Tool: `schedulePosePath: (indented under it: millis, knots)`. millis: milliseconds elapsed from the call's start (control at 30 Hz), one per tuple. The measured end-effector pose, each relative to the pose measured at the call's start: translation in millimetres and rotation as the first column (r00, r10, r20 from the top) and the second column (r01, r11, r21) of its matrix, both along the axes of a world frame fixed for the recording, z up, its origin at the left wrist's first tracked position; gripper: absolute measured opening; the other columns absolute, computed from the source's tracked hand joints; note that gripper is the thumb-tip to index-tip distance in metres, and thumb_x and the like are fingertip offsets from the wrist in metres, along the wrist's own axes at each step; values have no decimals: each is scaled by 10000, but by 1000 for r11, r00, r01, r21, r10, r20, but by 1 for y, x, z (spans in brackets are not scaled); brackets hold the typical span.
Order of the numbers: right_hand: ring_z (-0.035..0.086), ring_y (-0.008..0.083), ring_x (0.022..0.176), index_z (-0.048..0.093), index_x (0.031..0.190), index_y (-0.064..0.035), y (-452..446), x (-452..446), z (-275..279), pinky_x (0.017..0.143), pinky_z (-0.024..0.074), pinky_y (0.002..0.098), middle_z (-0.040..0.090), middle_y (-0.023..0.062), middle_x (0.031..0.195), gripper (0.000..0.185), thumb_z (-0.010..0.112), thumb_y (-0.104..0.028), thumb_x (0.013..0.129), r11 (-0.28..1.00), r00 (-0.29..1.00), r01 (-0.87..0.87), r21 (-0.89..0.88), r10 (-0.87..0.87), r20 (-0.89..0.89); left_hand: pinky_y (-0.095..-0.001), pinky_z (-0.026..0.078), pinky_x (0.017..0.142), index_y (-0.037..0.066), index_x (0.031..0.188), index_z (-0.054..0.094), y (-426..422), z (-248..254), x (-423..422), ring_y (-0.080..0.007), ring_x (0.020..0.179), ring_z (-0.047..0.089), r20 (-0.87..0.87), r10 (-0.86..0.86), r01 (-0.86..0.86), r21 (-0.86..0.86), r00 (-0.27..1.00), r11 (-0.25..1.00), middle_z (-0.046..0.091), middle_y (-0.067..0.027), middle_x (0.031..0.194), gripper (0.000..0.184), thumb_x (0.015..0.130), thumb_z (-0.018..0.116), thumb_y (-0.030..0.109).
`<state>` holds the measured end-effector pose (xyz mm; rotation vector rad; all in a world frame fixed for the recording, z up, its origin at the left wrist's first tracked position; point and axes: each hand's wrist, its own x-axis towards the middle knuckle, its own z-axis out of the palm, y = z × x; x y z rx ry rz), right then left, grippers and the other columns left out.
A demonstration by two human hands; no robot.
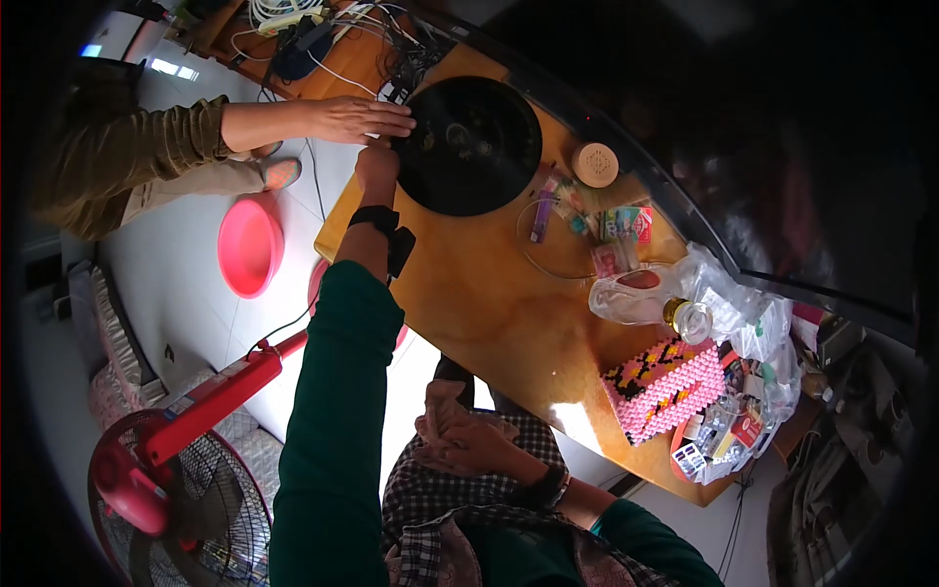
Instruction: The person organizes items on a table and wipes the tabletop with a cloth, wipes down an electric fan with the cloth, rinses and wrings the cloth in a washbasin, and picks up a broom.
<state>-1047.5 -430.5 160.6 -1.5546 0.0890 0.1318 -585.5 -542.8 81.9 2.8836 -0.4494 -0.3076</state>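
My left hand, below a green sleeve and a black wristband, is closed at the left edge of a round black disc on the wooden table. What its fingers hold, if anything, is hidden. Another person's hand reaches in from the left just above it, fingers stretched towards the disc's rim. Low in the view, over a checked apron, my right hand is closed on a crumpled pale pink cloth.
A round speaker-like object, small packets, plastic bags and a pink beaded box lie on the table's right side. Cables tangle at the top. A pink basin and red fan stand at left.
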Motion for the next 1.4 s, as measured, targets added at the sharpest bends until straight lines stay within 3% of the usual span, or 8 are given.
schedulePosePath:
  millis: [433,600,700,1000,1067,1133,1267,1400]
  knots:
    - [621,262,822,543,1185,-167,-35,33,62,699,507,352,541,102,1143,390,567,-361,847,883,922,-382,-273,345,-173,-346,485,799,17,1184,568,49,72,-137,-252,925,632,-180,-93,-36,-606,979,794,652,-164,993,324,915,479,175]
    - [617,247,874,544,1201,-100,-35,-3,56,730,514,360,602,126,1037,384,592,-279,864,779,963,40,-625,136,231,-315,478,851,22,1220,546,143,65,-269,-205,1006,597,-186,-234,5,-772,954,636,621,-132,1108,353,888,567,141]
    - [581,145,983,578,1194,-56,-15,-29,23,830,475,291,634,75,1060,381,629,-202,845,878,808,411,246,-225,-545,-280,483,837,3,1251,523,170,83,-321,-142,969,598,-431,-135,-203,-649,892,733,638,-91,1060,381,898,580,135]
    - [577,105,863,604,1052,-13,27,-100,61,765,481,274,625,28,948,239,573,-200,906,663,722,685,302,-564,-401,-310,427,924,74,1299,508,253,97,-404,-175,1067,559,-558,-368,-201,-712,744,673,591,-101,1161,494,870,638,280]
    - [576,107,867,601,1058,-9,41,-111,84,791,474,271,621,21,953,244,559,-204,918,673,735,678,295,-608,-300,-330,401,963,100,1335,472,278,109,-427,-208,1129,527,-595,-431,-227,-727,678,648,561,-89,1210,517,894,596,338]
    - [569,139,946,599,1069,9,57,-120,96,830,463,283,605,63,1024,257,570,-192,911,736,780,623,263,-609,-144,-347,404,976,135,1392,387,293,159,-455,-225,1157,517,-853,-522,-853,-256,-22,455,548,-71,1226,532,938,494,390]
    - [556,309,1048,671,952,-45,81,-139,157,916,433,362,572,149,1146,168,640,-112,800,787,842,538,-304,-516,154,-399,406,1007,116,1360,355,323,180,-495,-246,1235,444,-706,-691,-857,-251,-156,449,401,-95,1378,458,975,412,357]
    - [591,175,937,655,896,15,80,-183,205,816,468,288,589,104,1100,153,627,-132,861,755,796,602,-261,-592,125,-344,376,1027,60,1266,449,349,288,-521,-231,1202,473,-560,-726,-491,-800,399,347,488,-98,1288,369,928,486,205]
